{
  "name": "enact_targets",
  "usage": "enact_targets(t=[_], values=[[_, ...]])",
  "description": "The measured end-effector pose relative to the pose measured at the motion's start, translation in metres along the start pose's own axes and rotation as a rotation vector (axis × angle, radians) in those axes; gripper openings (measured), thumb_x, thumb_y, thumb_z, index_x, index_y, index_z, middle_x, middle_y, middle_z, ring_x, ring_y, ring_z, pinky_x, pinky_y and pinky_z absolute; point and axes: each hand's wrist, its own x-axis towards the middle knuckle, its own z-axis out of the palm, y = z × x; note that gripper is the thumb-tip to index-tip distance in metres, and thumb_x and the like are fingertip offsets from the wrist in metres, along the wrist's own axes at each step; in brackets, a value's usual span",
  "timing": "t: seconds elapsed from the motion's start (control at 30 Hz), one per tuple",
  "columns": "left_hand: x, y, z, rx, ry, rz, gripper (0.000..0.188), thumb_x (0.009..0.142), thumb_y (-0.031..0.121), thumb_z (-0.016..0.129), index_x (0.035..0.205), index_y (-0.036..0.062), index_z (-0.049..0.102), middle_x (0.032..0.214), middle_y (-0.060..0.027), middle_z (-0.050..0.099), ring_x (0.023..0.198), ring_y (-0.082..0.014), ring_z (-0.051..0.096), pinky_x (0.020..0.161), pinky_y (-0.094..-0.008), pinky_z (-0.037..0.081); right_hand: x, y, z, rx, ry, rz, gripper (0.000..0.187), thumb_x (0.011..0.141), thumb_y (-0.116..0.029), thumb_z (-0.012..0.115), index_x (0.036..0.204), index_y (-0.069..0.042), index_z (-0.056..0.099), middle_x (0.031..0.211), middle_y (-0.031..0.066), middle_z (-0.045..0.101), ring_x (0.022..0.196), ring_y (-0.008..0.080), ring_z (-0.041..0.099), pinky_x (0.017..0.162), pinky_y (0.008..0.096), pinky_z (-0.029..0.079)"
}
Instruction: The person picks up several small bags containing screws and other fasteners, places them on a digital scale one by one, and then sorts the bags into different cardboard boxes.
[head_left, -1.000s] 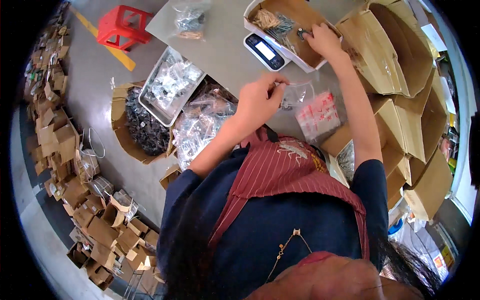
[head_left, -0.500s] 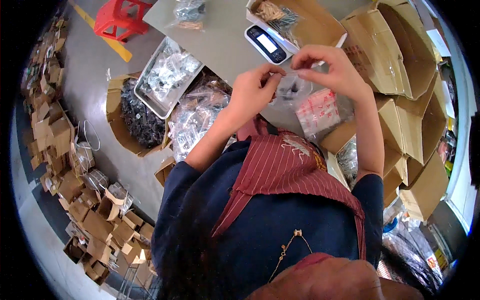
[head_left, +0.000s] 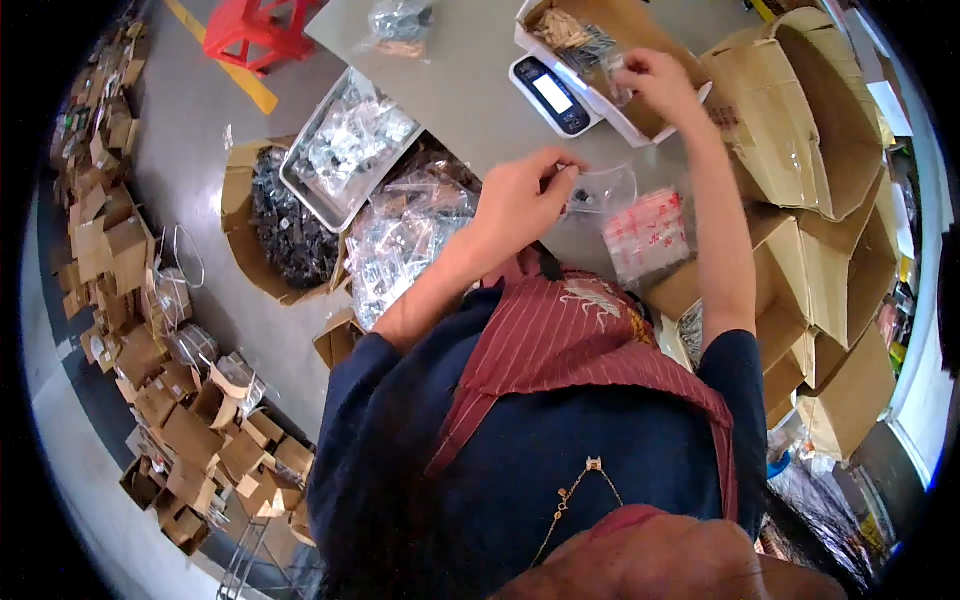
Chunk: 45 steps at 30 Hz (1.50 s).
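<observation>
Between its thumb and fingers, my left hand (head_left: 532, 195) pinches the edge of a clear plastic bag (head_left: 610, 190), which has small dark pieces near its lower edge. My right hand (head_left: 655, 82) is over the shallow carton (head_left: 655, 125), its fingertips closed on a clear plastic packet (head_left: 618, 88); what that packet holds is too small to tell. Wooden dowels (head_left: 562, 30) and grey screws (head_left: 597, 45) lie in the carton beside those fingers. A digital scale (head_left: 553, 95) stands against the carton's left side. Below the bag lies a stack of plastic bags with red print (head_left: 645, 235).
At the left are a metal tray (head_left: 340, 215) of bagged parts, a carton of dark pieces (head_left: 295, 225) and a heap of clear bags (head_left: 410, 235). Open cardboard boxes (head_left: 790, 110) crowd the right. A red stool (head_left: 255, 35) stands beyond the table (head_left: 465, 70).
My right hand has let go of the clear bag and moved up and away into the carton. My left hand still holds the bag, whose free side now spreads rightward.
</observation>
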Motion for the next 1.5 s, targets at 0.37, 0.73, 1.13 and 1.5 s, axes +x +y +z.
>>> enact_targets(t=[0.37, 0.73, 1.13, 1.5], values=[[0.016, -0.002, -0.007, -0.112, -0.055, -0.086, 0.018, 0.096, 0.013, 0.056, 0.106, 0.0025, 0.068, 0.066, -0.0019, 0.061, 0.058, -0.0076, 0.057, 0.054, -0.0254, 0.047, -0.119, -0.099, -0.009, -0.049, -0.009, -0.532, 0.019, 0.073, -0.012, 0.076, 0.091, -0.01, 0.073, 0.123, 0.0039, 0.063, 0.12, 0.0267, 0.052, 0.103, 0.0389, 0.04], [0.01, -0.004, 0.005, -0.058, -0.017, 0.016, 0.016, 0.095, 0.011, 0.058, 0.102, 0.0018, 0.069, 0.065, -0.0027, 0.061, 0.057, -0.008, 0.057, 0.054, -0.0268, 0.047, 0.016, -0.076, 0.019, -0.409, 0.22, -0.397, 0.036, 0.083, -0.017, 0.064, 0.118, -0.01, 0.062, 0.13, 0.0163, 0.055, 0.119, 0.0313, 0.054, 0.101, 0.038, 0.043], [0.006, -0.018, -0.001, 0.006, -0.016, 0.03, 0.019, 0.095, 0.014, 0.057, 0.104, 0.003, 0.069, 0.065, -0.0061, 0.062, 0.057, -0.0107, 0.06, 0.054, -0.0284, 0.048, 0.085, 0.004, -0.029, -0.431, 0.23, -0.362, 0.022, 0.084, -0.021, 0.064, 0.102, -0.01, 0.069, 0.106, 0.0134, 0.069, 0.096, 0.0343, 0.064, 0.073, 0.0394, 0.054], [0.004, -0.005, 0.004, 0.124, -0.011, 0.064, 0.018, 0.091, 0.015, 0.057, 0.102, 0.007, 0.069, 0.077, -0.0185, 0.066, 0.067, -0.0345, 0.065, 0.064, -0.0423, 0.05, 0.054, -0.013, 0.015, -0.254, -0.015, -0.102, 0.024, 0.076, -0.023, 0.066, 0.082, 0.0, 0.065, 0.083, 0.0176, 0.063, 0.07, 0.0294, 0.058, 0.066, 0.0386, 0.047]])
